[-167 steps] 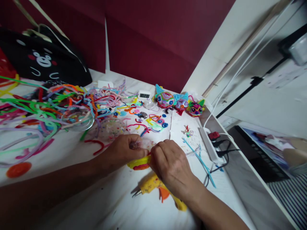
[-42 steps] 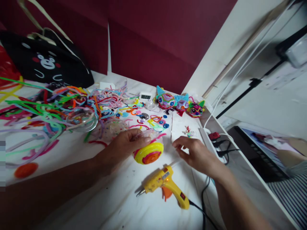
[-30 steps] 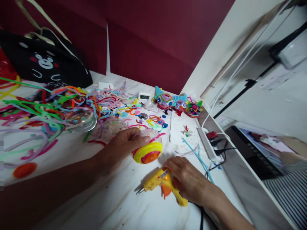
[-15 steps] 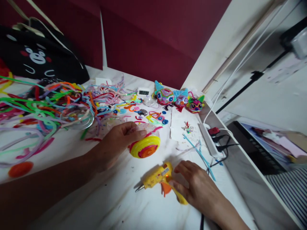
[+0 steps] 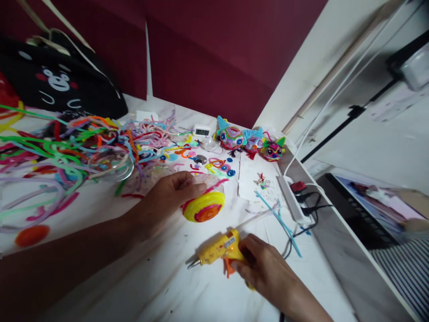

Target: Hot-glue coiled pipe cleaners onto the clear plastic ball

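My left hand (image 5: 170, 192) pinches a round piece (image 5: 204, 206) coiled in yellow, pink and orange, with clear plastic at its upper side, above the white table. My right hand (image 5: 263, 268) is wrapped round the handle of a yellow glue gun (image 5: 217, 249), whose metal nozzle points left and down. An orange trigger shows under the gun's body. The gun's nozzle and the round piece are apart. Part of the handle is hidden by my fingers.
Tangled fuzzy sticks (image 5: 80, 147) cover the left, around a clear dish (image 5: 115, 167). An orange disc (image 5: 32, 235) lies at the left. Decorated figures (image 5: 231, 137) and a small clock (image 5: 201, 130) stand behind. Blue sticks (image 5: 279, 219) and a power strip (image 5: 293, 201) are at the right.
My right hand has moved left onto the glue gun's handle and closed round it. My left hand still holds the round piece. The view has shifted slightly.
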`<state>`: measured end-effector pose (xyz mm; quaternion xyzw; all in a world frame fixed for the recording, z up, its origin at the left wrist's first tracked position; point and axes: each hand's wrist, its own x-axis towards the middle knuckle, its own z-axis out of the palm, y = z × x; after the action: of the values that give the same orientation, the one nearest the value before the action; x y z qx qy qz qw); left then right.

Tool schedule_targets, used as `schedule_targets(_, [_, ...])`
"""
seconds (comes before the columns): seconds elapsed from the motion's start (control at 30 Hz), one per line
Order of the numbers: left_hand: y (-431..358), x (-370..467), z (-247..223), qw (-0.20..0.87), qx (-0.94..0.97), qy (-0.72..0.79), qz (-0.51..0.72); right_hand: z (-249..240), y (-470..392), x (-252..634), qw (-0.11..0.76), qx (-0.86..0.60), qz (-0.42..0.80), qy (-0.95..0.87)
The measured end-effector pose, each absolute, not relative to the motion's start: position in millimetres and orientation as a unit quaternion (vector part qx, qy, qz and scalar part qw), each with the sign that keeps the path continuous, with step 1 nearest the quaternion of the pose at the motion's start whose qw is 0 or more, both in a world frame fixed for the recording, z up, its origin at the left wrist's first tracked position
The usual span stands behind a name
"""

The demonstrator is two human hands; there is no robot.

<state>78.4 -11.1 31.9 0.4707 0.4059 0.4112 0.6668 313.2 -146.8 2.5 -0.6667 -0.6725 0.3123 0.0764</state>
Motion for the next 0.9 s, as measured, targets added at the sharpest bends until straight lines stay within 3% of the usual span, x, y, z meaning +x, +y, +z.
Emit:
schedule_targets(0.13, [-11.7,77.2,34.9,0.662,0.483,0.401,0.410,-1.3,-149.1,313.9,0.076,-0.643,0.302,-0.699])
schedule_targets(0.4, [-9.4,76.8,34.6,0.645,0.501,0.407,0.409,3.7,-164.6,316.9,0.156,-0.633,0.320,-0.687])
schedule_targets(0.5, [-7.8,76.0,34.7,0.639,0.506,0.407,0.413,10.2,-175.7,315.3,0.228,-0.645,0.293,-0.668])
schedule_targets(0.67, [-7.8,74.3,39.3,0.631,0.516,0.408,0.411,17.1,-187.3,319.0,0.439,-0.641,0.261,-0.572])
schedule_targets(0.9, [-10.1,73.6,42.3,0.622,0.534,0.418,0.392,23.8,-180.0,326.7,0.507,-0.591,0.172,-0.604])
